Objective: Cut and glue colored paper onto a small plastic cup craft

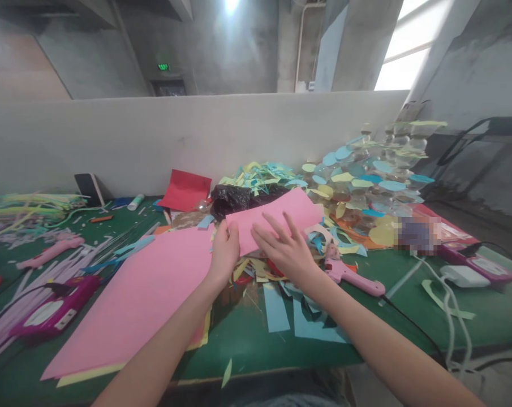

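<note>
A piece of pink paper (298,210) is held up over the middle of the table, in front of a black plastic bag (234,199). My left hand (226,247) pinches its left end between thumb and fingers. Spread fingers of my right hand (285,246) lie flat against the face of the paper. Large pink sheets (145,299) rest on the table at the left, beside my left forearm, with yellow paper showing beneath their edge. Blue paper pieces (276,308) and cut scraps lie below the hands.
Right of my right hand is a pink glue gun (357,278) with a cable. Bottles with paper discs (357,183) stand at the back right. Purple strips (69,282), a magenta device (54,308) and another pink glue gun (50,252) occupy the left. A red sheet (185,191) lies behind.
</note>
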Demonstrator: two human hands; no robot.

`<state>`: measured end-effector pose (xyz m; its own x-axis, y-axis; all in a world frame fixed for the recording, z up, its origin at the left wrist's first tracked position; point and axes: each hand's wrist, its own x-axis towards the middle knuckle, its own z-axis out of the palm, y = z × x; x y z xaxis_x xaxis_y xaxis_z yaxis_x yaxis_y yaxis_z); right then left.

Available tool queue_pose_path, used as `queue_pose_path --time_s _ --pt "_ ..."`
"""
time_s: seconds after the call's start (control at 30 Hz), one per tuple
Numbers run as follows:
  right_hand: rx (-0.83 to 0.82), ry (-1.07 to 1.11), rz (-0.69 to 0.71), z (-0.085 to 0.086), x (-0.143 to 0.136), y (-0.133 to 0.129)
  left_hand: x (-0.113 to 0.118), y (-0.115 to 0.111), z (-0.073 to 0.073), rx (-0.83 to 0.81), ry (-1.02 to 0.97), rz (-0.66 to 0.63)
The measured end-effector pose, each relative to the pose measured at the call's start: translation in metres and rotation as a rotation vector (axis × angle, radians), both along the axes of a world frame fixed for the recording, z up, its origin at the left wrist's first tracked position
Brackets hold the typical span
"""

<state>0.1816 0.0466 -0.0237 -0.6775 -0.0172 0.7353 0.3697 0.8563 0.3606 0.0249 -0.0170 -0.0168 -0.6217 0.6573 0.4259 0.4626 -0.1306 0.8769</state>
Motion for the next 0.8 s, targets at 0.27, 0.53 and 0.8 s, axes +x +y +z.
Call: queue_pose_path --time_s 0.27,0.53,0.8 --pt "-0.093 0.105 -0.19 0.009 0.029 0.032 -0.041 0.009 -0.01 0.009 0.038 0.065" --pt "-0.199 0.373 -0.304 0.01 0.048 0.06 -0.063 0.012 -0.012 0.089 -0.015 0.127" --pt "-1.392 0.61 0.101 0.014 0.027 0.048 -0.051 0.005 -0.003 0.111 0.055 0.135"
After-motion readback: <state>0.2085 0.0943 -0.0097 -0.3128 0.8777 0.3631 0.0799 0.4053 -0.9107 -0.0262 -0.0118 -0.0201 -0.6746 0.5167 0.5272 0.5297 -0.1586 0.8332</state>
